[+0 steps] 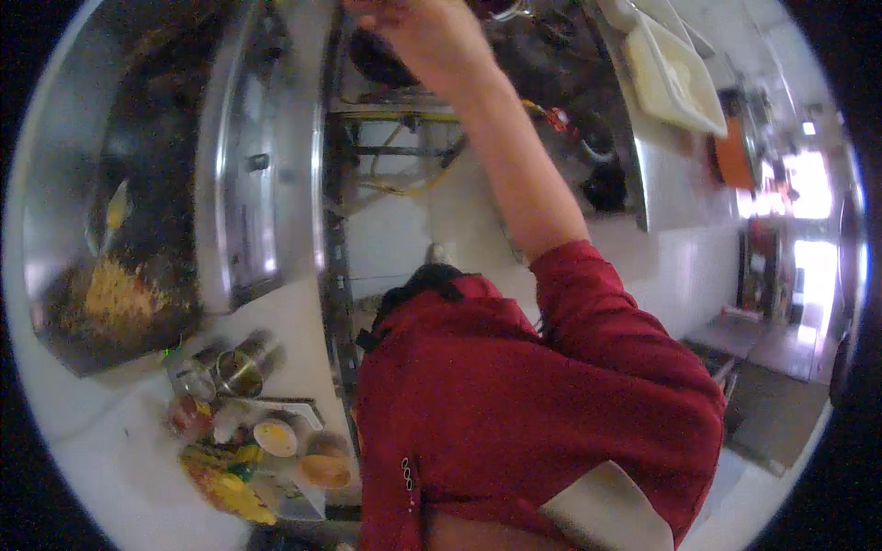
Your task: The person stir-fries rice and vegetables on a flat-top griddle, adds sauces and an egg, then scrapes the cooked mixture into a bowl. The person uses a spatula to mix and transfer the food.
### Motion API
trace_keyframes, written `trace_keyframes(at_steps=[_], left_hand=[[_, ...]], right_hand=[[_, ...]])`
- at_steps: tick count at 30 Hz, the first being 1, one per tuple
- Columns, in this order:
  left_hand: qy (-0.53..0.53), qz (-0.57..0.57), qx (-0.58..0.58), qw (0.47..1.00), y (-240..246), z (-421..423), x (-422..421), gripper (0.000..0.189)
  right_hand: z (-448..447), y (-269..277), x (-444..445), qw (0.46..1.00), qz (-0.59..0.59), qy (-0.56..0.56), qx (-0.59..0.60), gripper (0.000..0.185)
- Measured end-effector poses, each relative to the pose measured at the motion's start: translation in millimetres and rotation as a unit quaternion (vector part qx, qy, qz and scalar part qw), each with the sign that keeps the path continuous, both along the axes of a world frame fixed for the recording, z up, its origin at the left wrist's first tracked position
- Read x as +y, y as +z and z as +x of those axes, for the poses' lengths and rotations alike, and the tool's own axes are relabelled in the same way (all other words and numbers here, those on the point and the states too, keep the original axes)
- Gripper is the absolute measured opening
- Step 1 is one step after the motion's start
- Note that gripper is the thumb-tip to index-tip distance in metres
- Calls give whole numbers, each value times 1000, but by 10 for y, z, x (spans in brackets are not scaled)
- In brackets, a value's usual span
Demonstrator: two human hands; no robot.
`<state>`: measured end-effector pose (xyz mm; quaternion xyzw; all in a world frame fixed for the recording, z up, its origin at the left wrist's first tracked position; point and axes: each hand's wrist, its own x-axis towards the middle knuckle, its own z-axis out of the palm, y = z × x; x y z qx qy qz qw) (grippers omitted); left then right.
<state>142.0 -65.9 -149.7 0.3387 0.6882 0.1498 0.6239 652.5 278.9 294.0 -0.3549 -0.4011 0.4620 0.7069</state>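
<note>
My right hand [406, 21] reaches up to the top edge of the picture, bare forearm below it and a dark red sleeve at the elbow. The fingers are blurred and partly cut off, so what they hold or touch cannot be told. Just below the hand is a dark rounded thing [379, 58], possibly a pan, over a metal frame [406, 108]. My left hand is out of view. Before me, yellow hoses or pipes [406, 186] run beneath the frame.
A pale tub [716, 120] with whitish contents stands on a steel counter [679, 186] at upper right, near an orange object [734, 155]. At left, yellowish crumbs [124, 296] cover a dark surface. Lower left are a metal container [240, 374], a white bowl [275, 439] and an orange-brown bowl [324, 470].
</note>
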Motion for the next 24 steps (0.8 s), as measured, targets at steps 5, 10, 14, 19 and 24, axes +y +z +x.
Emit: trace_keyframes(at_steps=[5, 10, 14, 19, 24], left_hand=[[-294, 43, 170, 939, -193, -212, 163, 27], [-279, 43, 147, 948, 50, 59, 934, 27], [-158, 17, 68, 985, 681, 1125, 1717, 27], [-172, 42, -5, 984, 1275, 2107, 1930, 29], [-331, 57, -37, 941, 605, 1608, 2053, 30]], right_hand=[[1583, -321, -1826, 902, -72, -373, -206, 37], [2109, -798, -3200, 787, -220, -511, -268, 42], [2310, -1442, -3958, 751, -311, -555, -176, 49], [2636, -2307, -4577, 722, -329, -608, -31, 52], [2824, -3512, -5367, 536, -516, -657, 125, 61]])
